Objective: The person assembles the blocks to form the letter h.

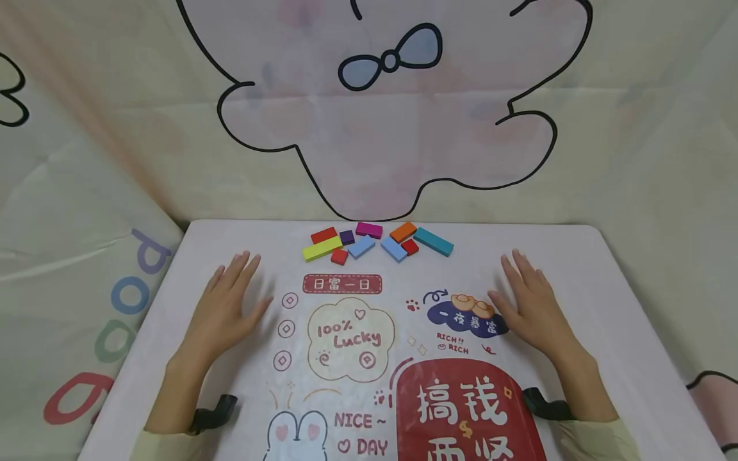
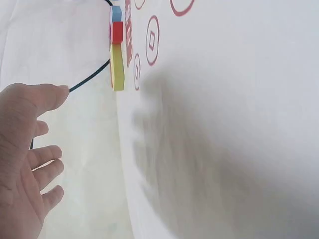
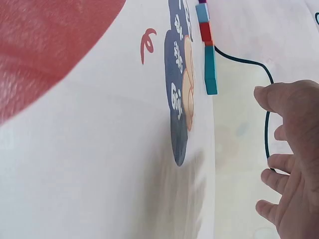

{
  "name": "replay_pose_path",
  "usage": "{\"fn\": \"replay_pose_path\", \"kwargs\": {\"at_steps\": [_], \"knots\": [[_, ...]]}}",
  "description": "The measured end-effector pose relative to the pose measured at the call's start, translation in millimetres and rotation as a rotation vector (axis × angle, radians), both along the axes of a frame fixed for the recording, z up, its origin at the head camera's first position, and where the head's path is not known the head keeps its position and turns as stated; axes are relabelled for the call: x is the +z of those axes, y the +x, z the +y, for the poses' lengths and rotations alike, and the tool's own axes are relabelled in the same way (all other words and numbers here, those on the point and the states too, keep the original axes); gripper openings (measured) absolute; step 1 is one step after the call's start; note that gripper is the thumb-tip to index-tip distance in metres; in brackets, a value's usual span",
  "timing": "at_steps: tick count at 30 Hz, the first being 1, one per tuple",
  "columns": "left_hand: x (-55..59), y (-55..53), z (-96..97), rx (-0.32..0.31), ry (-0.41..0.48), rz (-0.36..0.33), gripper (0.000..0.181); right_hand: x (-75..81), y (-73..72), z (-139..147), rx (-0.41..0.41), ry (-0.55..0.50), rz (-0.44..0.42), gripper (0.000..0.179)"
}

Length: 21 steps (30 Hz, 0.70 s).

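Observation:
Both hands hover over the table with fingers spread and nothing in them. My left hand (image 1: pixel 225 314) is on the left side, its shadow falling on the white surface. On the right side is my right hand (image 1: pixel 533 310), beside the printed dark blue cloud. Between and beyond the hands, coloured blocks lie near the table's back edge: a yellow-green block (image 1: pixel 322 248), a purple one (image 1: pixel 347 237), a magenta one (image 1: pixel 369 230), an orange one (image 1: pixel 403 231), a teal one (image 1: pixel 434 242), plus several red and light blue ones. The teal block (image 3: pixel 211 69) also appears in the right wrist view.
The white tabletop (image 1: pixel 599 307) carries printed lettering, a red panel (image 1: pixel 461 410) and a rabbit drawing. Directly behind its back edge hangs a pale curtain (image 1: pixel 634 160) with a black-outlined cartoon figure. Another patterned cloth (image 1: pixel 69 256) hangs along the left.

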<state>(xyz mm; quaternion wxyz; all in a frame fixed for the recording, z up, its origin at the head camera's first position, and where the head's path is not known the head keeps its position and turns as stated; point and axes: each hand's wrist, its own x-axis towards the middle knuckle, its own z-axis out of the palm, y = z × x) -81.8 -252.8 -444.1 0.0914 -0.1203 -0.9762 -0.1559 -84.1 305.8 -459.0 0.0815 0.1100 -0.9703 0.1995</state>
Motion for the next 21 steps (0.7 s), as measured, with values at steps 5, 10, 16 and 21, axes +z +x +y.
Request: {"fn": "replay_pose_path", "kwargs": {"at_steps": [5, 10, 16, 21], "knots": [[-2.1, -10.5, 6.5, -0.018, 0.038, 0.016, 0.075, 3.0, -1.8, -6, -0.012, -0.018, -0.041, 0.084], [-2.8, -20.0, 16.4, 0.000, 0.070, 0.002, 0.072, 7.6, -5.1, -13, -0.004, -0.005, -0.048, 0.080], [-1.0, -31.3, 32.6, 0.021, 0.098, -0.052, 0.070, 7.3, -12.2, -19, 0.008, -0.011, -0.068, 0.078], [-1.9, -39.0, 41.5, 0.028, 0.128, -0.094, 0.068, 4.8, -18.1, -25, 0.021, -0.031, -0.063, 0.076]]}}
